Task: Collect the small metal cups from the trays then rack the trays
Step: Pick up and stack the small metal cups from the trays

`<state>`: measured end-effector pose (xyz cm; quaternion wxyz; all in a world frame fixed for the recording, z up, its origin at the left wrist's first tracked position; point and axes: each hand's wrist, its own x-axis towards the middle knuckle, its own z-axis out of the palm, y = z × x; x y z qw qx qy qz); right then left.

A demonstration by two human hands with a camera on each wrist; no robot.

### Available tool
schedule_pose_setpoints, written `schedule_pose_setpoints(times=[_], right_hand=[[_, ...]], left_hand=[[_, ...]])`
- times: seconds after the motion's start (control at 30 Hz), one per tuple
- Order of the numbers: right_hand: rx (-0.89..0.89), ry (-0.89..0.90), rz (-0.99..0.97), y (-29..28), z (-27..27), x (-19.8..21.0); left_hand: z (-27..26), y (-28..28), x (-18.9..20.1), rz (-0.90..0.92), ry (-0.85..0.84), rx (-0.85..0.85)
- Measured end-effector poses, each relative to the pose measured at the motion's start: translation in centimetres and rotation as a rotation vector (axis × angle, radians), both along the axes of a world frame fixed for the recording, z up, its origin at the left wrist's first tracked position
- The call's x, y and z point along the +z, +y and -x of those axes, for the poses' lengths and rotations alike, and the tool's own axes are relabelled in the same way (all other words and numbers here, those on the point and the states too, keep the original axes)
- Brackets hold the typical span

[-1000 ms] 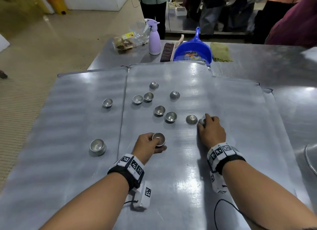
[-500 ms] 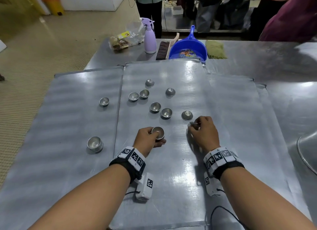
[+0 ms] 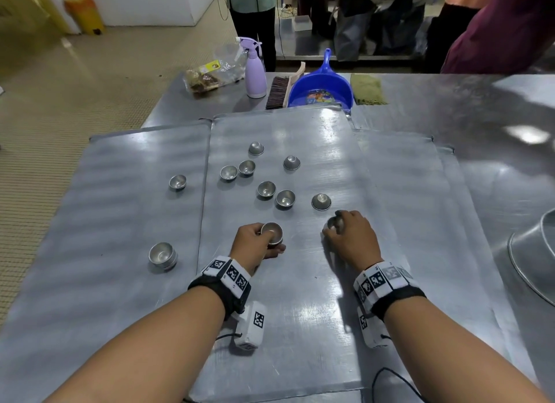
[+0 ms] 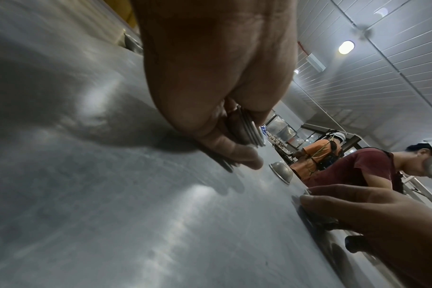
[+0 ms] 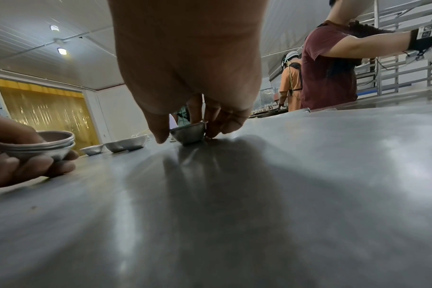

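- On the middle tray (image 3: 300,297), near its front, the left hand (image 3: 252,245) holds a nested stack of cups (image 3: 271,233), fingers curled round it from below; the right wrist view shows two or three rims stacked.
- Just to its right, the right hand (image 3: 351,239) pinches a single cup (image 3: 335,224) between thumb and fingertips, mouth up, its base touching or just off the tray.
- A second ago that right hand was further out, beside the upturned cup (image 3: 321,201); now it has drawn back toward the body with a cup in its grip, and that one sits well apart from it.
- The left hand has barely moved; it waits with the stack.
- My read: the new cup is about to be dropped into the left stack, so collection is well under way but far from over.
- Still loose on the middle tray: seven cups, some mouth up, three turned over, the far pair (image 3: 237,170) touching.
- On the left tray (image 3: 90,222) one single cup (image 3: 177,182) and a short nested stack (image 3: 163,255) remain.
- The trays overlap on the steel worktop (image 3: 480,117); none is racked yet.
- Beyond them stand a lilac spray bottle (image 3: 255,72), a brush (image 3: 280,85), a blue dustpan (image 3: 319,87) and a green cloth (image 3: 366,88).
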<state>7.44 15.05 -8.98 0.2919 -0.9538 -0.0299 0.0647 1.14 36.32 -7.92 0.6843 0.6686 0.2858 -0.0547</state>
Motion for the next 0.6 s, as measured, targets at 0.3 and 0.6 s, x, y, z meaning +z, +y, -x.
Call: schedule_pose_setpoints(times=[0.3,0.6], right_hand=[[0.094,-0.061,-0.146,2.9,1.0,1.9],[0.226,-0.049,-0.334,8.0,2.4,2.9]], left_hand=[[-1.2,-0.5,1.0,0.125,-0.009,0.127],[-1.6,-1.5,2.7,0.471,-0.003,0.258]])
